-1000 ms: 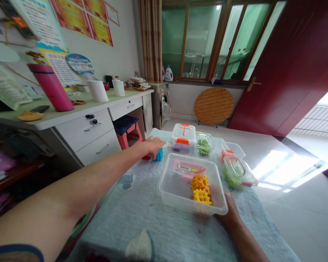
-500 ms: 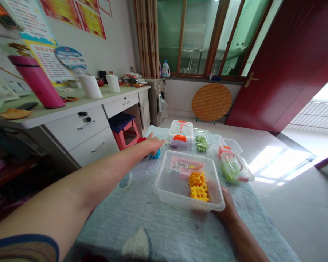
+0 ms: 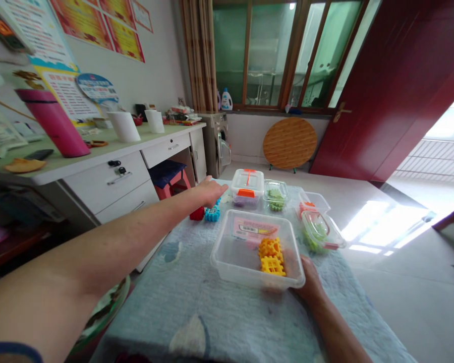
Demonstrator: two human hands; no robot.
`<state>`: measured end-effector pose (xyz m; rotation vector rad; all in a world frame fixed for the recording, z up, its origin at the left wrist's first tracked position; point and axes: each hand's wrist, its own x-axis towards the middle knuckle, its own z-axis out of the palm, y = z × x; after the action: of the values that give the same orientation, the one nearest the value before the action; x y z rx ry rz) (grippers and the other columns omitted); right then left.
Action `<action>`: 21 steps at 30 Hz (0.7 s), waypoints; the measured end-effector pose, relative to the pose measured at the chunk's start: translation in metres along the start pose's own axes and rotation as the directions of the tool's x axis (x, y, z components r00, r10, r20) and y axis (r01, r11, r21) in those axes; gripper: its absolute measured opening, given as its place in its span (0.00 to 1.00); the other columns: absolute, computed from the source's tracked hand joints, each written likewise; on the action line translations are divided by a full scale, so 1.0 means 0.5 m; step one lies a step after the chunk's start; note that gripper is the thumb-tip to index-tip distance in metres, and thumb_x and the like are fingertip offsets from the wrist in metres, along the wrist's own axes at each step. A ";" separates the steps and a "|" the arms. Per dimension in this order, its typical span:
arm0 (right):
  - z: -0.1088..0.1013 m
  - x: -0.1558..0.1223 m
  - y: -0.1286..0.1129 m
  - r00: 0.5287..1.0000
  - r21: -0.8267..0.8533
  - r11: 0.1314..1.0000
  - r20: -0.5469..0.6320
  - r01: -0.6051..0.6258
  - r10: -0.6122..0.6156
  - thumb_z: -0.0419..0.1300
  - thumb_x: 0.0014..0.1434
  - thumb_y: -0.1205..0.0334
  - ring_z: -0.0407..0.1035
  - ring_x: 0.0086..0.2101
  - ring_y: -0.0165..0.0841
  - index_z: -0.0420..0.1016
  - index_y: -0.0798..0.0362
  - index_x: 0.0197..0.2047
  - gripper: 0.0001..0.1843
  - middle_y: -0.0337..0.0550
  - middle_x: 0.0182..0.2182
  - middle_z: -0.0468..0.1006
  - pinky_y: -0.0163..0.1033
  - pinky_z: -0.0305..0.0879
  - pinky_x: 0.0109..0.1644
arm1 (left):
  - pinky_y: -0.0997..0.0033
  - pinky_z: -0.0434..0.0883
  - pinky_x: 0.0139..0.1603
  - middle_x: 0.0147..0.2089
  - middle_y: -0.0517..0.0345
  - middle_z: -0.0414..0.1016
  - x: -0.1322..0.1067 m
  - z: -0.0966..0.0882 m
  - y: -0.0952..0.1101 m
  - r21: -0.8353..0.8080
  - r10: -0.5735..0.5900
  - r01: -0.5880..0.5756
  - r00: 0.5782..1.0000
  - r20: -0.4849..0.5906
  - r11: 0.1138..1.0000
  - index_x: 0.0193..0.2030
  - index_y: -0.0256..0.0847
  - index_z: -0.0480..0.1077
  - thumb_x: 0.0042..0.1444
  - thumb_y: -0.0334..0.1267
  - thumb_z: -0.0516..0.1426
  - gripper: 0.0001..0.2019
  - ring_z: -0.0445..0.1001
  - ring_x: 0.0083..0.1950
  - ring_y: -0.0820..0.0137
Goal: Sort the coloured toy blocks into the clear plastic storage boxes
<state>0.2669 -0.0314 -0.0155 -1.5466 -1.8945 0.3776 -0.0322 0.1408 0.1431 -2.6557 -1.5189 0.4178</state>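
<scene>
"Entry one: right hand?"

"The right hand (image 3: 309, 282) is closed around the near right corner of a clear plastic tub (image 3: 227, 262), its fingers pressed against the tub's wall."

"Tub description and contents?"

"Rectangular, transparent, no lid on it. Inside lie a yellow waffle block (image 3: 273, 265) and an orange waffle block (image 3: 270, 248), touching, both with a chunky lattice form. A pink-and-white label (image 3: 255, 228) shows at the far side."

"Location?"

"Near the middle of a cloth-covered table (image 3: 155, 312), toward its right edge."

"Left hand?"

"The left hand (image 3: 211, 192) is open, fingers spread, just above a blue waffle block (image 3: 212, 214). I cannot tell whether they touch. A red block (image 3: 197, 214) sits just beside the blue one."

"Remaining stock along the far edge?"

"A lidded box with orange clips (image 3: 246, 181), a small clear box of green pieces (image 3: 276, 195), and an open clear box of green pieces (image 3: 320, 232)."
</scene>
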 end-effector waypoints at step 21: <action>-0.020 0.003 -0.044 0.998 -0.073 0.997 0.045 -0.041 0.044 0.57 0.53 0.55 0.74 0.28 0.37 0.80 0.52 0.32 0.13 0.47 0.29 0.82 0.36 0.65 0.31 | 0.55 0.74 0.47 0.49 0.41 0.79 -0.069 0.039 0.284 -0.139 0.421 -0.402 0.891 0.169 0.905 0.54 0.38 0.72 0.39 0.24 0.63 0.30 0.76 0.49 0.48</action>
<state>0.2564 -0.0375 0.0055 -1.6403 -1.9321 0.3704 0.0650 0.0365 0.1061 -3.1004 -1.0194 0.6581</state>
